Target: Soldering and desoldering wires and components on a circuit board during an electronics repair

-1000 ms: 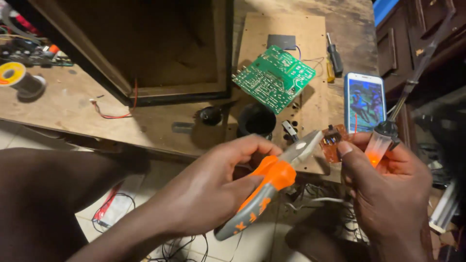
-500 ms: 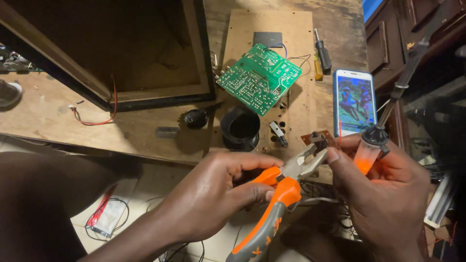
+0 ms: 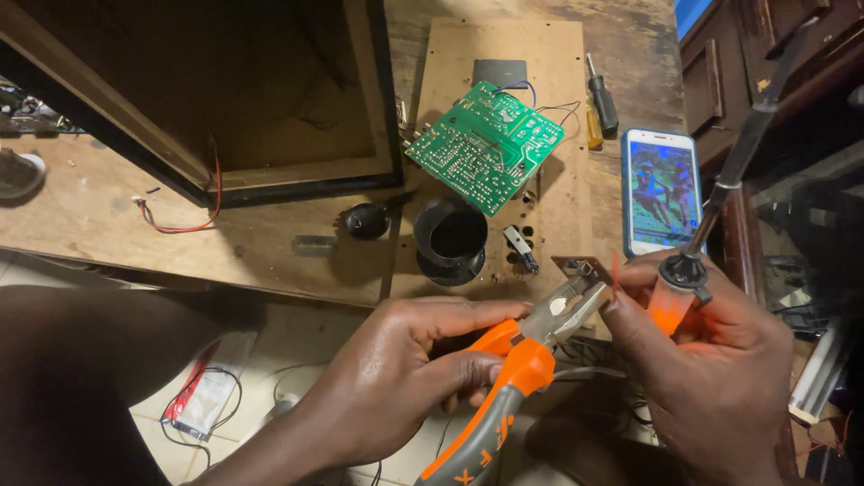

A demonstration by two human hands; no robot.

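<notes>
The left hand (image 3: 405, 378) wraps the orange-handled pliers (image 3: 517, 369), jaws pinching a small brown board (image 3: 580, 267) at centre right so it holds steady. The right hand (image 3: 711, 360) closes around a soldering iron (image 3: 720, 189) while its fingertips brace that board; above lie a green circuit board (image 3: 486, 144) and a phone (image 3: 661, 189)
</notes>
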